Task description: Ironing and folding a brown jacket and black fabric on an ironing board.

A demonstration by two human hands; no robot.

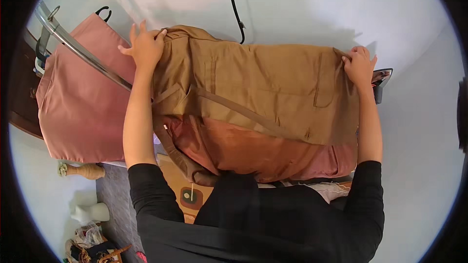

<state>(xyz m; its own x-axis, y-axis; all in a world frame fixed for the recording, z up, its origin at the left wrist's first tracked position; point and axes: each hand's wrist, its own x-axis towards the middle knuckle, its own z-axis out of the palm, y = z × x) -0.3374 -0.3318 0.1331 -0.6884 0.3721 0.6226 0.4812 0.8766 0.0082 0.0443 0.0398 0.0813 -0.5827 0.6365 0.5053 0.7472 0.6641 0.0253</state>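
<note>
A golden-brown jacket [263, 87] with a pocket flap and an orange-red lining [248, 149] lies spread sideways before me. My left hand [146, 45] pinches its upper left part near the shoulder between thumb and finger, the other fingers spread. At the upper right corner, my right hand [359, 65] grips the jacket's edge. A pink cloth [87, 98] hangs to the left, beside my left forearm. The surface beneath the jacket is mostly hidden.
A curved chrome rail [84, 53] crosses the pink cloth. A clothes iron [382, 80] stands partly behind my right wrist, and a black cord [234, 3] hangs against the wall. Lower left are a twine-wrapped vase [86, 171], a white mannequin form [93, 212] and a heap of fabrics [89, 246].
</note>
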